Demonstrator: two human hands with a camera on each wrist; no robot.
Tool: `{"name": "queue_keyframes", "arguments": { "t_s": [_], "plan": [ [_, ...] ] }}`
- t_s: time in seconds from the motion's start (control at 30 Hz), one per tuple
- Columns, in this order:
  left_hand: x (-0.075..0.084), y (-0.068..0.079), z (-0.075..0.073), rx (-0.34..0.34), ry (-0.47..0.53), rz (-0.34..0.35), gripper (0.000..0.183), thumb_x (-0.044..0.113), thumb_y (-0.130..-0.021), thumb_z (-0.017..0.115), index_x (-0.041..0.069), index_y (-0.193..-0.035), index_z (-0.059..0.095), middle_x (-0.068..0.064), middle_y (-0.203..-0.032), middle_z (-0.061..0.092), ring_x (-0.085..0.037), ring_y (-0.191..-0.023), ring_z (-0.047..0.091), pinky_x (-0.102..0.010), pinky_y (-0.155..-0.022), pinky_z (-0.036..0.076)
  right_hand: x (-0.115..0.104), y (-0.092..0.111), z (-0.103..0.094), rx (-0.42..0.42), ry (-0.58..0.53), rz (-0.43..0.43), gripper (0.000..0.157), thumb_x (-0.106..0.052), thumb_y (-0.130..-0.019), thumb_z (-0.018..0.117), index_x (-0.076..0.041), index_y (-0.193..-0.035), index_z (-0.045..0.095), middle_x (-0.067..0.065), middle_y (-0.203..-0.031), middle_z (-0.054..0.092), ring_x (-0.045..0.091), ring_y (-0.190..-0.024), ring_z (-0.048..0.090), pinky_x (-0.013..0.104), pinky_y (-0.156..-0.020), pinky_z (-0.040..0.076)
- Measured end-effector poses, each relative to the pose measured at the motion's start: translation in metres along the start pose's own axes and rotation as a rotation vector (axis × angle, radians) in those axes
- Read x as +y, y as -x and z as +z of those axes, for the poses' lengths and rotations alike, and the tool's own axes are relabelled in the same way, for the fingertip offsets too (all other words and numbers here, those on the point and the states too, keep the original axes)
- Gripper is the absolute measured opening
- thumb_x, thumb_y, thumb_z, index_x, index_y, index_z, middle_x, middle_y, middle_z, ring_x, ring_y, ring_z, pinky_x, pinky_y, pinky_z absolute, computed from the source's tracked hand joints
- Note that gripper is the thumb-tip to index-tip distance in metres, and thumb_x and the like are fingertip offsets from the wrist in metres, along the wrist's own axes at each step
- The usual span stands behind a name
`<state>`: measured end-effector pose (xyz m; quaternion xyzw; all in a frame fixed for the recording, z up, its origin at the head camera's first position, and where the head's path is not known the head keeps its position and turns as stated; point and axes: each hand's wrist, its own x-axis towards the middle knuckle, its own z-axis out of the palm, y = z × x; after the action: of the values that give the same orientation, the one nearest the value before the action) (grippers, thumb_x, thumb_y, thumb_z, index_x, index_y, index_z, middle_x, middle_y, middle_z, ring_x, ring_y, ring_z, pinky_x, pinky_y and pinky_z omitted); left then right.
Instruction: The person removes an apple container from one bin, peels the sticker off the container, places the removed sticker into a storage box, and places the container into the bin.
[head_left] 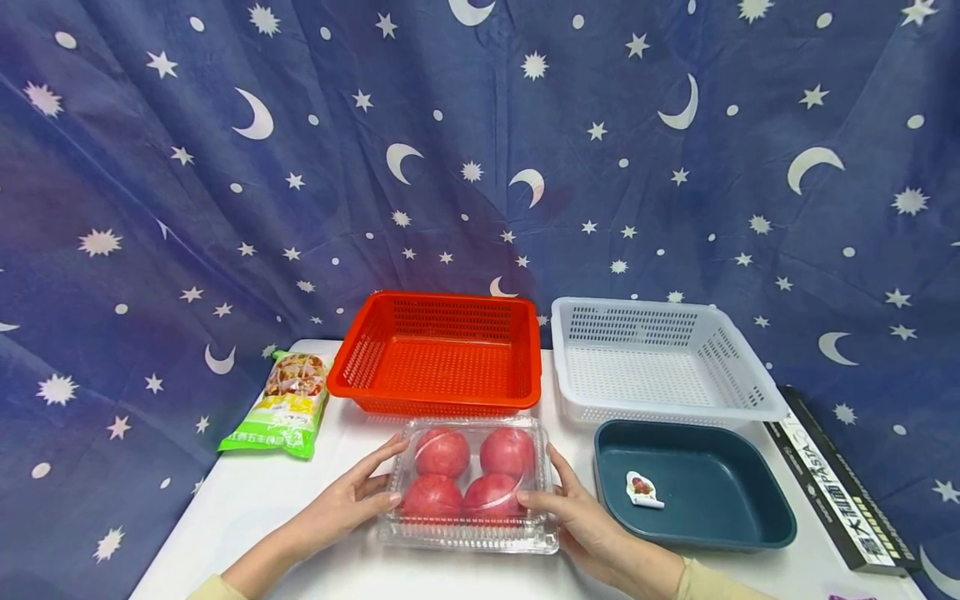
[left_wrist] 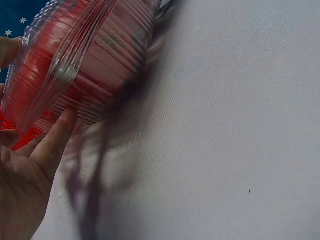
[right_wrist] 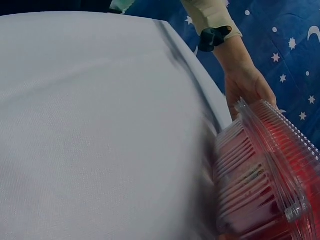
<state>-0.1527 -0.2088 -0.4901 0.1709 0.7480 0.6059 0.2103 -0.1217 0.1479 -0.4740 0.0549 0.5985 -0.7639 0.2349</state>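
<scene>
A clear plastic clamshell box (head_left: 468, 537), packed with several round red fruits (head_left: 442, 454), is held level between both hands at the table's front middle. My left hand (head_left: 348, 504) grips its left side, thumb near the front and fingers farther back. On the opposite side, my right hand (head_left: 581, 512) holds the box with its thumb over the edge. From the left wrist, the ribbed box wall (left_wrist: 112, 55) shows close over the cloth, a dark shadow under it. The right wrist view has the left hand (right_wrist: 247, 87) at the box's far end; the right hand is mostly hidden there.
Behind the box stands a red basket (head_left: 531, 367), with a white basket (head_left: 750, 404) to its right. A dark blue tray (head_left: 720, 483) holding a small white sticker-like piece (head_left: 642, 489) is at right, beside a long black box (head_left: 840, 483). A green food bag (head_left: 288, 408) lies left.
</scene>
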Motion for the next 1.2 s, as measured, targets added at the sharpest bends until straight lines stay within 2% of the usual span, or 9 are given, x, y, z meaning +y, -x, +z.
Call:
{"name": "queue_keyframes", "arguments": {
  "t_s": [0.13, 0.33, 0.57, 0.7, 0.77, 0.83, 0.9, 1.07, 1.2],
  "plan": [
    [-0.001, 0.000, 0.000, 0.018, -0.012, -0.018, 0.068, 0.019, -0.102, 0.064, 0.028, -0.161, 0.032, -0.005, -0.172, 0.006, -0.046, -0.144, 0.034, -0.028, -0.100, 0.046, 0.002, -0.001, 0.001, -0.009, 0.029, 0.004, 0.098, -0.022, -0.093, 0.071, -0.023, -0.165, 0.004, 0.024, -0.151, 0.036, 0.030, -0.118, 0.051, 0.037, -0.098, 0.044],
    [0.003, -0.004, -0.003, 0.014, -0.066, 0.007, 0.067, 0.020, -0.102, 0.065, 0.029, -0.161, 0.033, -0.007, -0.171, 0.010, -0.049, -0.142, 0.036, -0.039, -0.104, 0.049, 0.004, -0.005, -0.001, -0.019, -0.010, -0.008, 0.097, -0.017, -0.091, 0.069, -0.022, -0.164, 0.006, 0.022, -0.147, 0.041, 0.028, -0.114, 0.054, 0.036, -0.092, 0.049],
    [0.010, -0.002, -0.011, -0.030, -0.131, 0.027, 0.065, 0.020, -0.103, 0.064, 0.027, -0.161, 0.035, -0.009, -0.170, 0.015, -0.045, -0.138, 0.044, -0.023, -0.097, 0.047, 0.010, -0.006, -0.001, -0.023, -0.034, 0.010, 0.099, -0.013, -0.086, 0.066, -0.018, -0.163, 0.005, 0.022, -0.141, 0.044, 0.029, -0.109, 0.057, 0.039, -0.092, 0.053],
    [0.016, 0.001, -0.017, -0.054, -0.103, 0.027, 0.065, 0.018, -0.103, 0.063, 0.025, -0.161, 0.034, -0.012, -0.167, 0.025, -0.038, -0.138, 0.047, -0.023, -0.097, 0.050, 0.011, -0.006, -0.002, -0.028, -0.035, 0.007, 0.098, -0.011, -0.085, 0.065, -0.015, -0.162, 0.004, 0.022, -0.141, 0.043, 0.029, -0.108, 0.057, 0.041, -0.093, 0.054],
    [0.017, 0.004, -0.021, -0.043, -0.073, 0.026, 0.064, 0.017, -0.104, 0.062, 0.021, -0.161, 0.035, -0.017, -0.164, 0.030, -0.035, -0.137, 0.049, -0.025, -0.097, 0.051, 0.013, -0.006, -0.002, -0.028, -0.036, 0.010, 0.097, -0.011, -0.086, 0.064, -0.014, -0.162, 0.003, 0.023, -0.142, 0.042, 0.029, -0.108, 0.056, 0.041, -0.093, 0.055],
    [0.020, 0.005, -0.027, -0.011, -0.059, 0.036, 0.062, 0.016, -0.103, 0.063, 0.016, -0.160, 0.037, -0.021, -0.160, 0.036, -0.033, -0.136, 0.052, -0.025, -0.097, 0.051, 0.014, -0.006, -0.002, -0.023, -0.032, 0.012, 0.097, -0.011, -0.086, 0.063, -0.013, -0.162, 0.003, 0.023, -0.142, 0.041, 0.029, -0.108, 0.056, 0.041, -0.093, 0.055],
    [0.023, 0.005, -0.034, 0.050, -0.082, 0.055, 0.060, 0.017, -0.102, 0.064, 0.012, -0.157, 0.041, -0.023, -0.155, 0.043, -0.029, -0.131, 0.056, -0.025, -0.096, 0.052, 0.015, -0.005, -0.002, -0.019, -0.033, 0.009, 0.096, -0.012, -0.086, 0.063, -0.012, -0.162, 0.004, 0.023, -0.142, 0.042, 0.029, -0.107, 0.056, 0.041, -0.092, 0.055],
    [0.030, 0.002, -0.053, 0.279, -0.262, 0.116, 0.056, 0.026, -0.099, 0.071, 0.012, -0.150, 0.052, -0.015, -0.140, 0.059, -0.013, -0.113, 0.065, -0.027, -0.087, 0.057, 0.014, -0.005, -0.002, -0.013, -0.036, -0.005, 0.095, -0.011, -0.085, 0.064, -0.012, -0.162, 0.007, 0.021, -0.139, 0.044, 0.029, -0.108, 0.056, 0.038, -0.090, 0.053],
    [0.032, -0.001, -0.068, 0.411, -0.391, 0.195, 0.054, 0.026, -0.099, 0.071, 0.013, -0.148, 0.054, -0.009, -0.143, 0.056, -0.007, -0.118, 0.058, -0.024, -0.089, 0.055, 0.014, -0.004, -0.003, -0.008, -0.033, -0.009, 0.094, -0.011, -0.086, 0.064, -0.012, -0.161, 0.009, 0.021, -0.139, 0.045, 0.029, -0.108, 0.055, 0.038, -0.090, 0.052]
  ]
}}
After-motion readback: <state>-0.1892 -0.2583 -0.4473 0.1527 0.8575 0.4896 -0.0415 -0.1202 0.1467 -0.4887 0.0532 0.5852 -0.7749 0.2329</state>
